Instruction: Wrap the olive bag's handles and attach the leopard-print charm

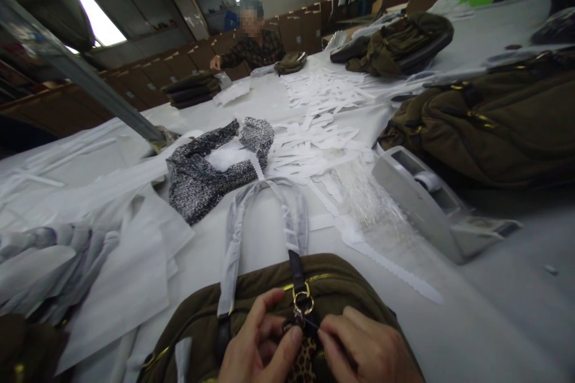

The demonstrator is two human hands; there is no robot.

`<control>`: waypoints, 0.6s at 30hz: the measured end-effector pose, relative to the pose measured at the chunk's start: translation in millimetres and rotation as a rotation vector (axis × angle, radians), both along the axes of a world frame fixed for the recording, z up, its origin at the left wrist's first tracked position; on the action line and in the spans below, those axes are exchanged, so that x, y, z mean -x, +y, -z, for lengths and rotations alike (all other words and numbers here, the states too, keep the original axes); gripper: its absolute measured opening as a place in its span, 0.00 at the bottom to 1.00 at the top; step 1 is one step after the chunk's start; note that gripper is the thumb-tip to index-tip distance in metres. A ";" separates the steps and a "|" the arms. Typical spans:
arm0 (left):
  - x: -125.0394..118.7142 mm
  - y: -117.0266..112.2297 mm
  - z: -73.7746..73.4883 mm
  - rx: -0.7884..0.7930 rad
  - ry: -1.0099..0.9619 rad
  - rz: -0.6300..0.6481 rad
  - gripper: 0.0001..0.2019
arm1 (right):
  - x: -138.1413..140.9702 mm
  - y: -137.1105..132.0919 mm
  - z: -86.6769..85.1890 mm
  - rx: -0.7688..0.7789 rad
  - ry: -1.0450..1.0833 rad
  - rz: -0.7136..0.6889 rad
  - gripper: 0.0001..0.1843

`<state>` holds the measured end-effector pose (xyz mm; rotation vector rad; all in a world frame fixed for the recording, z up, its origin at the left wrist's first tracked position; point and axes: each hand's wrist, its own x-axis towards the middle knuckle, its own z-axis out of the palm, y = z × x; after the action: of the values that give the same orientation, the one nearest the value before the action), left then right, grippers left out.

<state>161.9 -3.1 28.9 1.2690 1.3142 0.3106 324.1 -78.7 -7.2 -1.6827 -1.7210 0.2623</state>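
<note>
An olive-green bag [332, 275] with gold zips lies in front of me at the bottom of the view. Its handles [233, 233] are wrapped in pale paper or plastic and lie stretched away from me. From a black strap near the zip hangs a gold ring [303, 302], with a leopard-print charm [305, 359] below it. My left hand [265, 341] pinches the top of the charm between thumb and finger. On the other side, my right hand [363, 347] is closed on a thin dark piece, perhaps a cord, beside the charm.
A grey tape dispenser [431, 203] stands to the right, near a larger olive bag [489, 119]. Black-and-white knit fabric [193, 173] and white paper strips [314, 131] cover the middle. Across the table sits a person [256, 42] in a checked shirt. A metal post [90, 72] slants at left.
</note>
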 end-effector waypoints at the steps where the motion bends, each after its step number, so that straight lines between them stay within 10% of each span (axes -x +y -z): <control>1: -0.2 1.3 -2.2 0.005 -0.016 0.006 0.27 | -0.1 0.3 -0.5 0.012 -0.003 -0.013 0.11; 18: -4.1 11.6 1.5 0.155 -0.064 0.003 0.18 | 1.5 2.0 -1.4 0.018 0.029 0.017 0.09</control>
<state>166.0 8.5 27.4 1.1216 1.2572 0.2410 322.6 -76.7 -5.7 -1.6970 -1.6874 0.2936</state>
